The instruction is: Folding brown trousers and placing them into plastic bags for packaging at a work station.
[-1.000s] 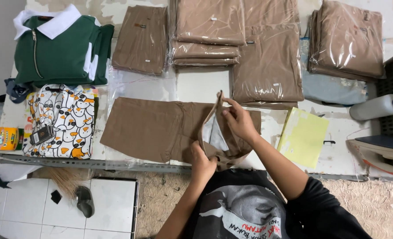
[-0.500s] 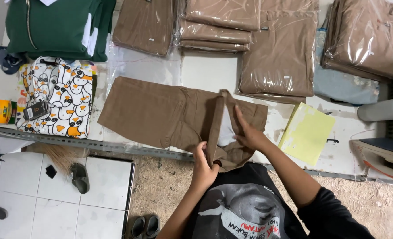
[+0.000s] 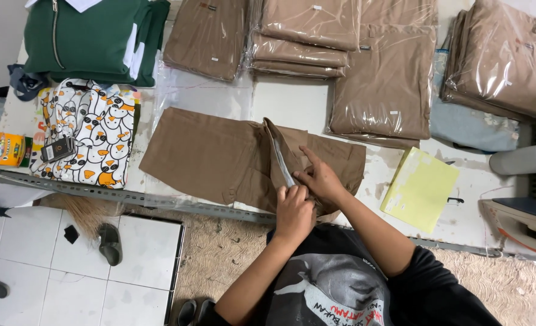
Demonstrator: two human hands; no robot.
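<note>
A brown garment (image 3: 220, 160) lies flat on the near part of the white table (image 3: 292, 102), its left portion spread smooth and a fold ridge standing up near its middle. The person's left hand (image 3: 293, 211) sits at the near edge of the ridge, fingers curled together and pinching the raised cloth, while the right hand (image 3: 319, 178) rests just to the right of it, fingers pressed together on the fold with the forefinger stretched along the crease. Judging by this, the folding is partly done: one side lies flat, the right side is being turned over, and the piece is not yet bagged. On the far side lie several brown garments in clear bags (image 3: 304, 36). A green top (image 3: 93, 36) and a penguin-print cloth (image 3: 87, 130) lie at the left, a yellow sheet (image 3: 422, 187) at the right.
</note>
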